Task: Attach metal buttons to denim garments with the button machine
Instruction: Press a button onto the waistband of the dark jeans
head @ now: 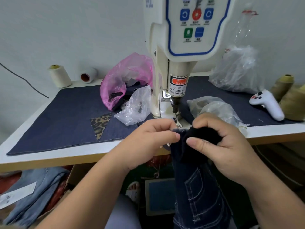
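- Pale wall behind a white table whose top is covered by one dark denim cloth; one leopard-print patch lies on the cloth, left of the button machine.
- One button machine, cream-coloured, stands at the middle of the table; a warning label sits above its press head.
- One dark denim garment hangs just in front of the machine, its top edge raised close to the press base.
- Two hands: left hand pinches the garment's top edge between thumb and curled fingers; right hand grips the bunched fabric, thumb pressed on top.
- Left of the machine: one pink bag, one clear bag, two thread cones.
- Right of the machine: two clear bags, one white controller, two olive thread cones.
- Below the table, in front of the machine: one foot pedal; to the left, pale blue jeans.
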A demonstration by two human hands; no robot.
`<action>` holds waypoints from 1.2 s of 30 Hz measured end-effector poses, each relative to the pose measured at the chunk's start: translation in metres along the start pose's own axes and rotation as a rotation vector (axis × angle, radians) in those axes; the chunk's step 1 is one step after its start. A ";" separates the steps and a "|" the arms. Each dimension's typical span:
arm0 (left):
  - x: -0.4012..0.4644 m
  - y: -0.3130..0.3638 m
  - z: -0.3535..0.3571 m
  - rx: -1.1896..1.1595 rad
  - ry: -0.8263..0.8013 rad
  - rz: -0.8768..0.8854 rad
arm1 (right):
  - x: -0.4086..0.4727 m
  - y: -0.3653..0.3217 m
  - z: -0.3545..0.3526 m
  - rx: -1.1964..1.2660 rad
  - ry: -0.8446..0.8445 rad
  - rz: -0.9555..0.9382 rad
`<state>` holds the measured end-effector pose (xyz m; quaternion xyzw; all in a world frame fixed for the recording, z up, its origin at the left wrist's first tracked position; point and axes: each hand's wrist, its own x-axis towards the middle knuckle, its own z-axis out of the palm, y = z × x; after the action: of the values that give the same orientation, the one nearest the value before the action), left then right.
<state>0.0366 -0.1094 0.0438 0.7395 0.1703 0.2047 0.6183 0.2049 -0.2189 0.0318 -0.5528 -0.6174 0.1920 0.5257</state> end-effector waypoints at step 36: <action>-0.003 -0.007 0.027 0.250 0.121 -0.134 | -0.018 0.016 0.020 0.183 0.192 0.255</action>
<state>0.0481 -0.1322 0.0327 0.7840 0.2805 0.1844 0.5222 0.1924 -0.2231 0.0030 -0.5922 -0.4695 0.2587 0.6016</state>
